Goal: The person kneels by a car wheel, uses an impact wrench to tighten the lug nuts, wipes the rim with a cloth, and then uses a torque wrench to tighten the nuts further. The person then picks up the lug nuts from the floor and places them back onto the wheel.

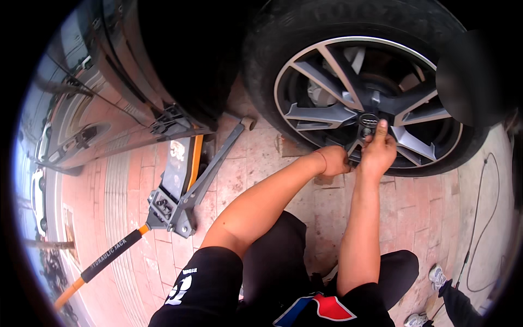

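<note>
A car wheel (333,82) with a black tyre (264,90) and a grey and black multi-spoke rim stands in front of me, at the upper right. Behind the spokes a grey brake caliper (321,94) shows. My right hand (379,151) is closed at the wheel's centre, just below the round black centre cap (369,120), its thumb pointing up beside it. Just left of it and lower, my left hand (333,161) is closed against the bottom spoke. What either hand grips is too small or hidden to name.
Left of the wheel, a hydraulic floor jack (180,180) sits under the dark shiny car body (114,103). Its orange handle (76,287) with a black sleeve slants toward the lower left. Another person's shoes (437,277) and a thin cable (473,240) are on the right. Reddish paving (321,215) lies below.
</note>
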`<act>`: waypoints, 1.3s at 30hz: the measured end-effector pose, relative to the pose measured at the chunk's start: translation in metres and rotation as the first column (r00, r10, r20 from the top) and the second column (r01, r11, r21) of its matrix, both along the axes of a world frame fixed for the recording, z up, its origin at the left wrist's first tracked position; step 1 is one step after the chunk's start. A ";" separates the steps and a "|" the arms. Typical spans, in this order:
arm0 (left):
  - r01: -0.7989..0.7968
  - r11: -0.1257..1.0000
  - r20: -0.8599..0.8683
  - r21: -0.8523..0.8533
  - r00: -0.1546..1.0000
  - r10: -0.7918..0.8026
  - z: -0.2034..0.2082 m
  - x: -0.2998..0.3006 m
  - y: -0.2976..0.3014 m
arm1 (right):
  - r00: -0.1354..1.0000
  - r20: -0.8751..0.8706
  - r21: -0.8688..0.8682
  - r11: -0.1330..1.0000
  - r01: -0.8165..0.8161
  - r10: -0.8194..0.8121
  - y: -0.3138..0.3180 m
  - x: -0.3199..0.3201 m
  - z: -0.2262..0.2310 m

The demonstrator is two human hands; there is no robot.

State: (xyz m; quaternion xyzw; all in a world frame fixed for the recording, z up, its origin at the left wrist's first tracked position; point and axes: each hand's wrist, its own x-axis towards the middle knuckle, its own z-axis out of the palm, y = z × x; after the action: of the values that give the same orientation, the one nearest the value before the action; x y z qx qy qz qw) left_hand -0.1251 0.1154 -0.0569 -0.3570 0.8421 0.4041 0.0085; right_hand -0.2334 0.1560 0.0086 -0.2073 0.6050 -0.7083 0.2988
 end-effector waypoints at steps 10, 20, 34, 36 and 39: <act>-0.895 0.446 0.441 -0.019 0.393 0.807 -0.099 0.332 0.364 | 0.990 -0.107 0.135 0.988 -0.079 0.094 0.007 -0.040 -0.025; -0.543 0.814 0.690 -0.206 0.510 0.514 -0.174 0.296 0.556 | 0.788 0.030 0.461 0.691 -0.557 0.615 0.044 0.048 -0.123; -0.275 0.900 0.585 -0.339 0.688 0.430 -0.079 0.339 0.433 | 0.246 0.337 0.119 0.218 -0.969 0.909 0.059 0.108 -0.129; -0.080 0.910 0.614 -0.406 0.714 0.337 -0.041 0.336 0.366 | 0.096 0.182 -0.032 0.104 -0.994 0.979 0.073 0.139 -0.136; 0.211 0.827 0.584 -0.521 0.795 0.165 -0.008 0.293 0.253 | -0.153 -0.177 0.032 -0.149 -0.988 0.972 0.077 0.154 -0.126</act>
State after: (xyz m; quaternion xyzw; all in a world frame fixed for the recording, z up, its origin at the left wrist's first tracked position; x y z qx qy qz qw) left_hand 0.1676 0.3686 -0.0651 -0.4425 0.8791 0.0021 0.1773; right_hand -0.0795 0.2333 -0.1172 -0.6585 0.2161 -0.2534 0.6749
